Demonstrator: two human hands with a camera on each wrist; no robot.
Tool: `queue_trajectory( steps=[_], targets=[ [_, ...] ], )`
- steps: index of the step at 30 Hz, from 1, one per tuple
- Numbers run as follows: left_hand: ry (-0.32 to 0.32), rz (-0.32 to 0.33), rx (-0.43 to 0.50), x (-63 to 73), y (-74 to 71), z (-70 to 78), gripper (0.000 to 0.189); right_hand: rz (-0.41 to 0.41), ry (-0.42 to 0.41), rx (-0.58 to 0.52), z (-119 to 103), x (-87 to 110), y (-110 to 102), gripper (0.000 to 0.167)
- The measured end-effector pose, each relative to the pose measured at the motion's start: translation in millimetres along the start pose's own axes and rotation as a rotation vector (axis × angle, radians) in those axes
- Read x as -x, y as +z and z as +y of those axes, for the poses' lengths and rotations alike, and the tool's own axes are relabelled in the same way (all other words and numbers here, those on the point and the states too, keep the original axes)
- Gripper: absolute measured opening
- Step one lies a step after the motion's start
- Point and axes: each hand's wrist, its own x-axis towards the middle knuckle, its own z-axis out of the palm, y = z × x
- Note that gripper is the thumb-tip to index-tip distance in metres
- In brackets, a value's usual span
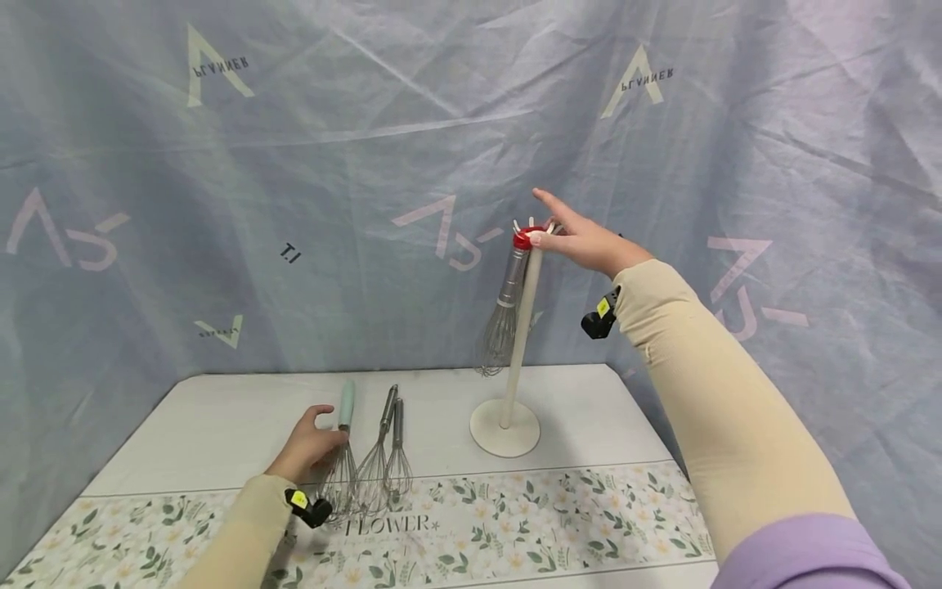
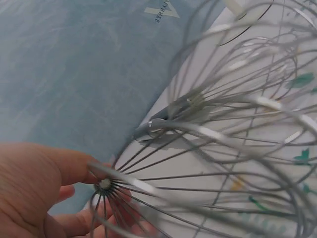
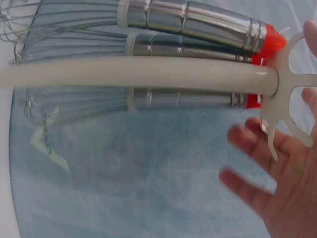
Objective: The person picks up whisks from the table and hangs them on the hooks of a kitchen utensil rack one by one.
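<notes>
My left hand is at a whisk with a mint handle on the table; in the left wrist view, thumb and fingers pinch it where the wires leave the handle. To its right lie two metal-handled whisks, one larger and one smaller. My right hand, fingers spread, is at the top of a white stand, its thumb by the hooks. Three silver whisks with red ends hang from the stand, wires down, in the right wrist view. Whether the right fingertips touch the hooks is unclear.
The stand's round base rests on the white table. A floral strip crosses the table's front. A grey-blue printed curtain hangs behind and along the sides.
</notes>
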Motion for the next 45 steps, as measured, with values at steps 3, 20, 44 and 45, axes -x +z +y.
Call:
queue_trajectory(
  steps=[3,20,44,45],
  targets=[
    [0.013,0.024,-0.011,-0.3,-6.4,2.4,0.074,0.057,0.026,0.072,-1.9,1.0,4.3,0.081],
    [0.074,0.050,0.052,15.8,-24.3,15.1,0.074,0.256,0.263,0.393,-45.9,-8.9,33.3,0.094],
    [0.145,0.027,0.116,29.9,-42.6,18.6,0.073,-0.048,0.040,0.022,-6.5,-7.9,-3.2,0.088],
    [0.148,0.025,0.111,31.0,-43.0,20.3,0.073,-0.048,0.027,0.024,-4.4,-8.3,-2.3,0.087]
  ],
)
